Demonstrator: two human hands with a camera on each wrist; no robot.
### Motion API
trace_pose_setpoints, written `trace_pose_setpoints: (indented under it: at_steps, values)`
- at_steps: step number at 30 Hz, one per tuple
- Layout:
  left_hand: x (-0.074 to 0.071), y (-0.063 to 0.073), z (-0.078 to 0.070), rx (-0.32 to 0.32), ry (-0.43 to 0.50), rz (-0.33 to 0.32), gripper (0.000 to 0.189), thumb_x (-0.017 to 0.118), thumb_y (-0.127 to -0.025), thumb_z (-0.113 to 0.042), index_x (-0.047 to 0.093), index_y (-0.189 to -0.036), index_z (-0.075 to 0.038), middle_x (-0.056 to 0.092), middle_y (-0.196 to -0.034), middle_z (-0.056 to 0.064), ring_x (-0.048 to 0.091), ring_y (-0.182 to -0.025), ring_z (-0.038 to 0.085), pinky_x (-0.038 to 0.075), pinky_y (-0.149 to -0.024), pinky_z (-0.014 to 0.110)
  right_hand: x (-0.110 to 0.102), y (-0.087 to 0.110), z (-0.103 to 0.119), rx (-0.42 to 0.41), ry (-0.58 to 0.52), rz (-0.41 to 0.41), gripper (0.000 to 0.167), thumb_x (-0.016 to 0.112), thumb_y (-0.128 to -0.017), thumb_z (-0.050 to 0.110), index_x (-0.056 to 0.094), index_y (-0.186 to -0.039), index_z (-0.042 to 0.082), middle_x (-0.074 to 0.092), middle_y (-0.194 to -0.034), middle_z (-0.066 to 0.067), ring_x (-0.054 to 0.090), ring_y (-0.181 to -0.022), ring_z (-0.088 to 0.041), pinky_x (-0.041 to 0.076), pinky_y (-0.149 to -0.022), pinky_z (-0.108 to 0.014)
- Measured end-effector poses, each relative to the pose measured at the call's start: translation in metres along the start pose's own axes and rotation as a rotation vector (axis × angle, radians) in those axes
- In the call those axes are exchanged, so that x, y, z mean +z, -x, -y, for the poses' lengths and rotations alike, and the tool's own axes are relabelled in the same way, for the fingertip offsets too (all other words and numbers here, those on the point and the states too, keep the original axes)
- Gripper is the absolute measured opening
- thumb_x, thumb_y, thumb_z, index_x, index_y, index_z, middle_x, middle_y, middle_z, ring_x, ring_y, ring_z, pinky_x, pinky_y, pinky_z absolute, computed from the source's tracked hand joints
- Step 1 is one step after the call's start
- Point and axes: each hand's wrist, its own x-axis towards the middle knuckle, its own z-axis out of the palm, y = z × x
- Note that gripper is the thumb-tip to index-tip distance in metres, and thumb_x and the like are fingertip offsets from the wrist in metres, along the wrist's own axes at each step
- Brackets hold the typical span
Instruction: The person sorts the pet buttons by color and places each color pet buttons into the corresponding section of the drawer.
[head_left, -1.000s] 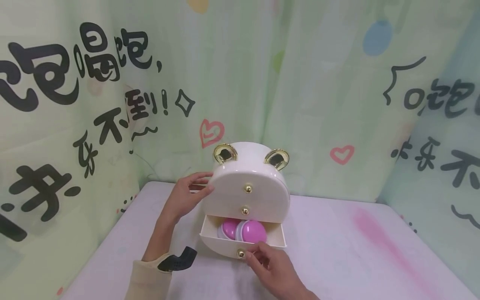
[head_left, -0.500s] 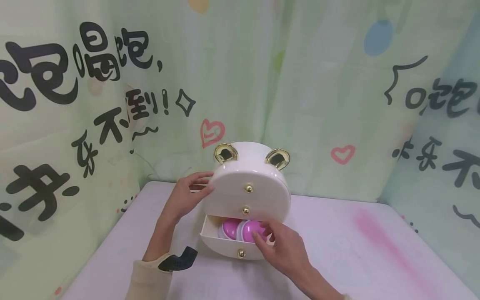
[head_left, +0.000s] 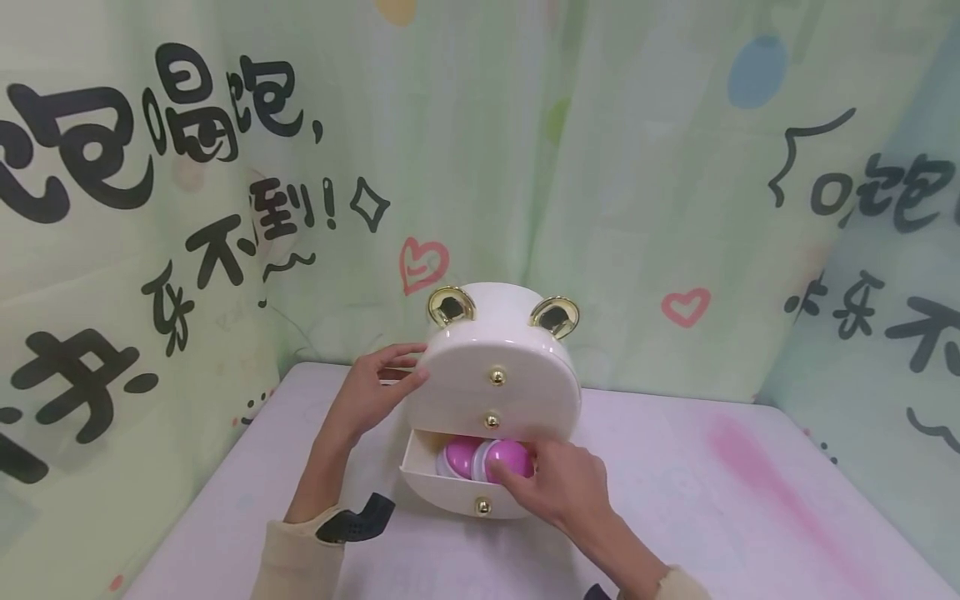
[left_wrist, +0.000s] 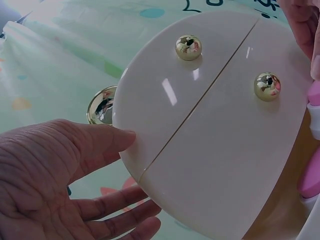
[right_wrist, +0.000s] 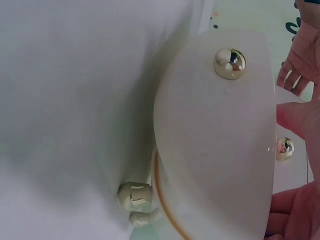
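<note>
A white rounded storage box (head_left: 450, 392) with gold frog-like eyes stands on the table, its bottom drawer (head_left: 442, 490) pulled out. Two round pink-and-white containers lie in it: a left one (head_left: 459, 455) and a right one (head_left: 510, 458). My right hand (head_left: 566, 483) reaches into the drawer and grips the right container, thumb in front and fingertips partly hidden. At the box's left side, my left hand (head_left: 375, 387) rests with its thumb (left_wrist: 122, 140) on the front edge and its fingers loosely extended alongside.
Gold knobs (head_left: 497, 377) mark the upper drawers, both pushed in. The white table (head_left: 675, 500) has a pink smear on the right. A pale green printed curtain (head_left: 637, 208) hangs behind and along both sides.
My right hand has left the bottom drawer's knob, moved up and over the drawer front, and closed on the right-hand container. The left hand and the box have stayed put.
</note>
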Motion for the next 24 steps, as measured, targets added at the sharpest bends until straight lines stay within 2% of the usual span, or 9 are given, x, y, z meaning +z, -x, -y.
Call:
trace_pose_setpoints:
  at_steps: [5, 10, 20, 24]
  values:
    - [0.0, 0.001, 0.0, 0.007, -0.008, 0.0, 0.047, 0.073, -0.096, -0.025, 0.063, -0.14, -0.012, 0.065, -0.133, 0.021, 0.064, -0.119, 0.039, 0.054, -0.095, 0.055, 0.002, -0.005, 0.002, -0.002, 0.027, 0.025, 0.049, 0.069, -0.081, 0.067, 0.053, -0.066, 0.023, 0.045, -0.051, 0.011, 0.043, -0.05, -0.011, 0.033, -0.046, -0.031]
    - [0.0, 0.001, 0.0, 0.003, -0.003, -0.003, 0.046, 0.073, -0.096, -0.026, 0.063, -0.14, -0.012, 0.065, -0.133, 0.021, 0.063, -0.119, 0.039, 0.054, -0.096, 0.055, 0.004, -0.009, 0.004, 0.023, 0.034, 0.052, 0.051, 0.069, -0.079, 0.066, 0.051, -0.06, 0.022, 0.045, -0.049, 0.009, 0.045, -0.049, -0.013, 0.034, -0.045, -0.031]
    - [0.0, 0.001, -0.003, 0.006, -0.002, -0.003, 0.046, 0.073, -0.096, -0.025, 0.063, -0.139, -0.012, 0.065, -0.134, 0.021, 0.063, -0.119, 0.038, 0.053, -0.097, 0.056, 0.003, -0.017, 0.007, 0.022, 0.011, 0.035, 0.038, 0.078, -0.075, 0.059, 0.064, -0.072, 0.024, 0.051, -0.054, 0.012, 0.049, -0.058, -0.01, 0.039, -0.049, -0.03]
    - [-0.001, 0.002, -0.003, 0.018, 0.004, 0.001, 0.046, 0.072, -0.097, -0.026, 0.063, -0.139, -0.011, 0.065, -0.133, 0.022, 0.064, -0.119, 0.039, 0.053, -0.097, 0.056, 0.005, -0.02, 0.008, 0.026, 0.03, 0.046, 0.045, 0.076, -0.078, 0.06, 0.058, -0.064, 0.022, 0.048, -0.051, 0.009, 0.047, -0.056, -0.011, 0.038, -0.05, -0.031]
